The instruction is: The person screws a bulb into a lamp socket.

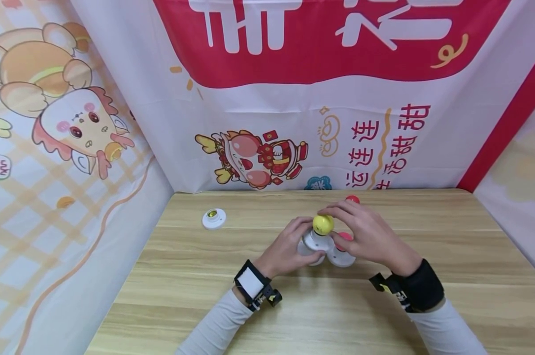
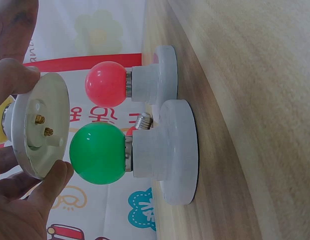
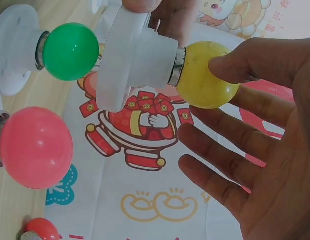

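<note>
My left hand (image 1: 289, 251) grips the rim of a round white lamp socket (image 3: 117, 62), held above the table. A yellow bulb (image 1: 322, 225) sits in that socket, and my right hand (image 1: 367, 234) pinches its globe between thumb and fingers. In the left wrist view the socket's underside shows two brass screws (image 2: 39, 119). Just beneath it stands a green bulb (image 2: 97, 152) in its own white socket (image 2: 180, 150) on the table. Beside that, a pink-red bulb (image 2: 105, 84) stands upright in another white socket (image 2: 167, 82). The head view hides the green bulb.
A white socket with no bulb (image 1: 214, 219) lies at the table's back left. Behind my right hand a loose red bulb (image 1: 352, 199) lies near the back edge; its metal screw base shows in the left wrist view. Printed cloth (image 1: 258, 113) hangs along the back and sides.
</note>
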The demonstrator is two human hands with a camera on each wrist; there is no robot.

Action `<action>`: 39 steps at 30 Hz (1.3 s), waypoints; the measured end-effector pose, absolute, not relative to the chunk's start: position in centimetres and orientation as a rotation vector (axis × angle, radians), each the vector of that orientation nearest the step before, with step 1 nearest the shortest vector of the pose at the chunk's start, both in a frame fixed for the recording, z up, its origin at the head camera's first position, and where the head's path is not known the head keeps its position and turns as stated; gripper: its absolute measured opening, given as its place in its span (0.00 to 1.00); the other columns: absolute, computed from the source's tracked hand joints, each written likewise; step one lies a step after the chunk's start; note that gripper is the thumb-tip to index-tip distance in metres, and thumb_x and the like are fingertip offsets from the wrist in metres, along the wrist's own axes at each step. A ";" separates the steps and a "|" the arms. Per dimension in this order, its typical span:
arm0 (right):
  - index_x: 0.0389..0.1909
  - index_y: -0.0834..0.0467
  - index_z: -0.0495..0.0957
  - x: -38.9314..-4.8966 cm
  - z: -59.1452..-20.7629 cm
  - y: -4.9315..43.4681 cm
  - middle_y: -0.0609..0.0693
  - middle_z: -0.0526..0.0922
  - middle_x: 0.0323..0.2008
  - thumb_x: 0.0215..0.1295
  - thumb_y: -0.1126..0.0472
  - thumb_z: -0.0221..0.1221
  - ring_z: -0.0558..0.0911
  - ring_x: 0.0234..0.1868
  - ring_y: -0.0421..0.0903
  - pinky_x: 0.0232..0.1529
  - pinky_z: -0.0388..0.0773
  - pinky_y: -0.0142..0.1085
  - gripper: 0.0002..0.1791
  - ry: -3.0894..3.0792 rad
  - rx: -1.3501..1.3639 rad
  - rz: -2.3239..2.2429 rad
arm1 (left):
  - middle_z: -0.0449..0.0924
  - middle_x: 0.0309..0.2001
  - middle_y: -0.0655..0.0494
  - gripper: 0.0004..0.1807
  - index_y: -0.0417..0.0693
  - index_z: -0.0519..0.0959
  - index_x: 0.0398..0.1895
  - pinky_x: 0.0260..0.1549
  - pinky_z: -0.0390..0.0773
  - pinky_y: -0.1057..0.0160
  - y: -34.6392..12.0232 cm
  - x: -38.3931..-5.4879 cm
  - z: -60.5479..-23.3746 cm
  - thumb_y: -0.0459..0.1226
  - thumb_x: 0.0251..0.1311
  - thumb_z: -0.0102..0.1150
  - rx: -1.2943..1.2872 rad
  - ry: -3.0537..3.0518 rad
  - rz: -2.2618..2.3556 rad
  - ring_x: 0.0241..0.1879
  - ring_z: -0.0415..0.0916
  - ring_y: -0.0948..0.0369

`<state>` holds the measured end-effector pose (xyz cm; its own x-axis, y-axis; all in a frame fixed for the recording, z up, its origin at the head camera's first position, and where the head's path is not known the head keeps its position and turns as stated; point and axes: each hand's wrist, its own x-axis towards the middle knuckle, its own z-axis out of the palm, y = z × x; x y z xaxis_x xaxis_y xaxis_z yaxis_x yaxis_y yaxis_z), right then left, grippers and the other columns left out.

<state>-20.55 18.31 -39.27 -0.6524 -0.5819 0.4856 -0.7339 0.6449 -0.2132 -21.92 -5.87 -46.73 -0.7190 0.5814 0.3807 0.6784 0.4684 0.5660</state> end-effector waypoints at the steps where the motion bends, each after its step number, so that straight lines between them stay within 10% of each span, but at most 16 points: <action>1: 0.61 0.53 0.83 -20.5 -39.3 18.3 0.51 0.86 0.58 0.57 0.58 0.78 0.86 0.58 0.53 0.57 0.88 0.54 0.30 -2.493 1.038 0.562 | 0.72 0.72 0.50 0.40 0.43 0.71 0.75 0.70 0.78 0.62 -5.9 -21.9 -46.7 0.45 0.63 0.77 -1.111 -2.574 -1.087 0.71 0.74 0.56; 17: 0.72 0.53 0.77 -20.6 -39.1 18.4 0.52 0.81 0.70 0.60 0.61 0.76 0.82 0.67 0.55 0.62 0.86 0.55 0.37 -2.477 1.173 0.636 | 0.73 0.72 0.46 0.41 0.40 0.71 0.75 0.67 0.81 0.63 -5.9 -21.8 -46.5 0.46 0.62 0.75 -1.157 -2.544 -1.061 0.69 0.75 0.54; 39: 0.58 0.59 0.86 -20.7 -39.1 18.5 0.54 0.89 0.53 0.57 0.59 0.80 0.88 0.55 0.52 0.54 0.90 0.48 0.28 -2.457 1.158 0.688 | 0.75 0.71 0.46 0.39 0.41 0.74 0.73 0.69 0.79 0.64 -5.4 -21.8 -46.3 0.44 0.61 0.79 -1.215 -2.532 -0.980 0.70 0.76 0.54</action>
